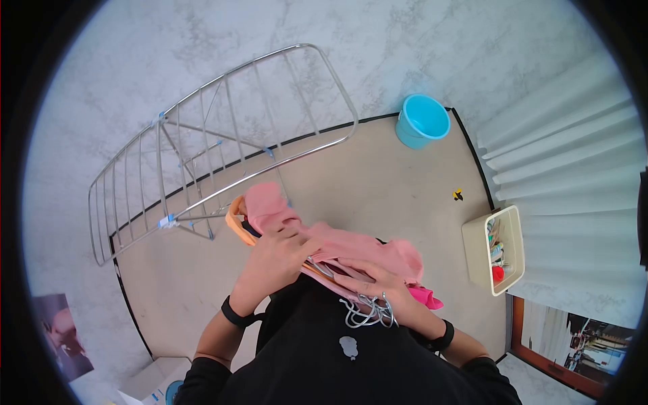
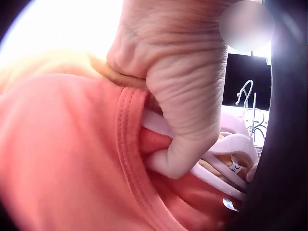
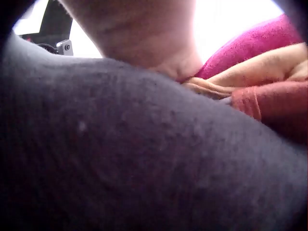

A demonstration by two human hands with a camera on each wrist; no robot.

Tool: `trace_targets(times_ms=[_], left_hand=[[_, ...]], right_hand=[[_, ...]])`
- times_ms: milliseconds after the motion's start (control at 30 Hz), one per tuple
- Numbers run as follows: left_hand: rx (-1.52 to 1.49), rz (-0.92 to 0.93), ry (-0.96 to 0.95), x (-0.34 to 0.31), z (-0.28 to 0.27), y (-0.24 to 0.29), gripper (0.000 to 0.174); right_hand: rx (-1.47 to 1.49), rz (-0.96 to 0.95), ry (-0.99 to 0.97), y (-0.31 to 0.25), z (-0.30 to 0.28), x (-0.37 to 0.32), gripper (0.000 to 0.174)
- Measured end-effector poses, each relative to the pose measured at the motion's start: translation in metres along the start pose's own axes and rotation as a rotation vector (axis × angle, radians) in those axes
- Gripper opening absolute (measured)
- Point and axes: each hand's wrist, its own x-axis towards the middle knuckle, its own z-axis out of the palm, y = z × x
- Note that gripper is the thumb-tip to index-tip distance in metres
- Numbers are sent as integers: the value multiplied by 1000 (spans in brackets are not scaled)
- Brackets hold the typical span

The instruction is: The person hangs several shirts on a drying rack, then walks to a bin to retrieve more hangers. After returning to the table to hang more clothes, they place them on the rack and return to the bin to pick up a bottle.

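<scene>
1. Gripping the pink shirt (image 1: 341,243) near its neckline with the left hand (image 1: 279,258), tucking the thumb inside the opening and bending the fingers over the bundle.
2. Laying the right hand (image 1: 379,289) along the cloth and pointing its fingers toward the left; not being able to tell pinching from mere resting, seeing no fingertips in the right wrist view.
3. Holding the shirt just in front of a black top (image 1: 310,337), near the drying rack (image 1: 166,221), and bunching it with orange cloth (image 1: 235,214) and bright pink cloth (image 1: 426,298).
4. Crowding several hangers (image 1: 370,316) beside the right hand; probably risking a tangle by crossing so many wire hooks in one cluster.
5. Possibly stretching the neckline by tugging against a caught hanger.
6. Perhaps risking a slip of the outer pieces onto the floor (image 1: 378,175) by loosening either hand.
</scene>
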Motion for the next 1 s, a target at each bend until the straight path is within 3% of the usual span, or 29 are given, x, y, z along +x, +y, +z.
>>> trace_targets(times_ms=[67,167,233,367,433,500,633,700,733,833,867,1000], left_hand=[[-4,16,-22,35,10,-10,22],[21,25,-83,90,29,-11,22],[56,23,-123,129,40,-8,22],[63,-4,-95,188,62,6,27],[95,-42,-113,218,69,6,31],[103,-97,-108,239,76,9,30],[59,-167,-61,276,84,11,29],[75,-203,-67,295,87,3,28],[71,-222,-64,304,90,-3,28],[50,-248,-46,334,97,-26,27],[24,-241,8,344,96,-31,23],[77,-260,58,384,87,-52,16]], right_hand=[[-52,-59,36,11,-30,11,57],[110,-58,22,37,-84,20,61],[0,-166,41,50,-129,27,64],[-66,-189,-75,58,-206,31,62],[-167,-157,-123,64,-237,38,69],[-184,-200,-167,84,-259,45,67],[74,-81,-250,103,-297,62,56],[-31,-262,-216,102,-319,77,53],[62,-125,-267,109,-329,84,65],[81,-148,-292,125,-355,119,65],[5,-233,-191,122,-364,124,63],[12,-224,-346,136,-412,165,62]])
